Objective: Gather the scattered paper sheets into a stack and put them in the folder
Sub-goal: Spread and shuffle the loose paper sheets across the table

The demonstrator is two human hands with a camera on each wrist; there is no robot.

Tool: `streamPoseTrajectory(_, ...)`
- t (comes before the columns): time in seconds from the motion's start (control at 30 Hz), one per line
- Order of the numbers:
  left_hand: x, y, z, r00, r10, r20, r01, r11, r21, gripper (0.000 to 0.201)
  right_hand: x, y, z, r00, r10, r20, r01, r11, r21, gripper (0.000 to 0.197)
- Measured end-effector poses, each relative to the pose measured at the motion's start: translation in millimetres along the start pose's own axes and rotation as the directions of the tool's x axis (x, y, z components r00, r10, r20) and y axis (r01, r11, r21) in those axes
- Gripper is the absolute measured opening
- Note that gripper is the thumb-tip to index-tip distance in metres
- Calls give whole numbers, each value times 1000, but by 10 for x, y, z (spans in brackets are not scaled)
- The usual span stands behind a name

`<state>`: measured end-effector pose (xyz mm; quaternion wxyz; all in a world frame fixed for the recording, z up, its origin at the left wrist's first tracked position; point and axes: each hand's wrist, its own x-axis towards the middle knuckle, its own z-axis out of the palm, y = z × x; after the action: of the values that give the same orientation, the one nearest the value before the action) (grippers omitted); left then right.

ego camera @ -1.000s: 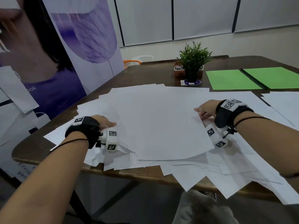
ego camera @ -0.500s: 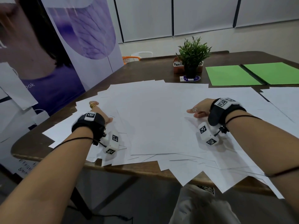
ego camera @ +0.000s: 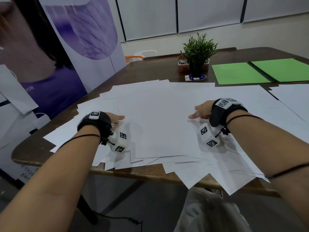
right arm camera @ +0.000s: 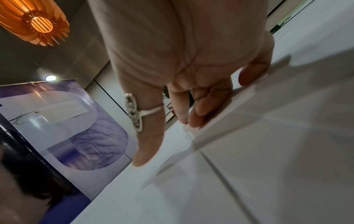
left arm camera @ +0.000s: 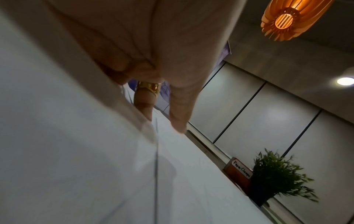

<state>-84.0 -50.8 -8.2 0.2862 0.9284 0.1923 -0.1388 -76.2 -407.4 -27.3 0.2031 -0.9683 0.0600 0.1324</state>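
Across the near half of the brown table (ego camera: 147, 67), as the head camera sees it, white paper sheets (ego camera: 158, 118) lie fanned in a loose overlapping heap, several corners hanging over the near edge. The left hand (ego camera: 115, 118) rests at the left side of the top sheets and the right hand (ego camera: 201, 111) at the right side, both lying low on the paper with fingers pointing inward toward each other. At the far right of the table the green folder (ego camera: 240, 73) lies opened flat, well apart from the hands, with more white paper just in front of it. A small potted plant (ego camera: 198, 52) stands beyond the heap, in front of a little brown box (ego camera: 183, 65) with a handwritten label. From the left wrist camera, the left hand (left arm camera: 153, 53) has its fingers (left arm camera: 180, 109) stretched out nearly straight, the tips touching the paper sheets (left arm camera: 76, 151); one finger wears a gold ring (left arm camera: 149, 89); the potted plant (left arm camera: 277, 177) shows in the lower right. From the right wrist camera, the right hand (right arm camera: 182, 53) lies with extended fingers (right arm camera: 203, 109) pressed on the edges of a few paper sheets (right arm camera: 249, 151), slightly bent but closed round nothing, and its forefinger carries a silver ring (right arm camera: 134, 113).
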Motion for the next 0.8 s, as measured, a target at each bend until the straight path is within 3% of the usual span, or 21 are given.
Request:
streamPoseTrajectory(0.07, 16, 26, 34, 999, 24, -28, -24, 1000, -1, 45, 32, 12, -1, 999, -29, 30, 31, 997, -69, 47)
streamPoseTrajectory(0.13, 8, 65, 47, 995, 46, -86, -31, 984, 175, 67, 52, 31, -12, 997, -49, 66, 63, 972, -229, 57)
streamPoseTrajectory(0.23, -34, 171, 71, 972, 105, -210, 49, 785, 618, 86, 37, 4, -34, 993, -73, 92, 95, 961, -261, 69)
streamPoseTrajectory(0.3, -30, 264, 135, 964, 155, -217, 44, 711, 702, 86, 46, 19, -23, 994, -94, 56, 107, 943, -315, 64)
streamPoseTrajectory(0.4, -87, 366, 214, 950, 190, -250, 41, 714, 699, 79, 124, 85, 6, 992, -126, 28, 129, 959, -253, 53)
streamPoseTrajectory(0.5, -70, 393, 185, 941, 208, -268, 6, 779, 627, 60, 68, 49, -4, 994, -101, 47, 110, 956, -271, 59)
streamPoseTrajectory(0.63, -82, 375, 126, 923, 323, -208, -206, 872, 443, 39, 41, 35, -10, 994, -96, 58, 107, 963, -248, 53)
streamPoseTrajectory(0.8, -181, 350, 188, 967, 247, -64, -202, 894, 400, 60, 73, 45, -17, 995, -81, 64, 97, 946, -308, 60)
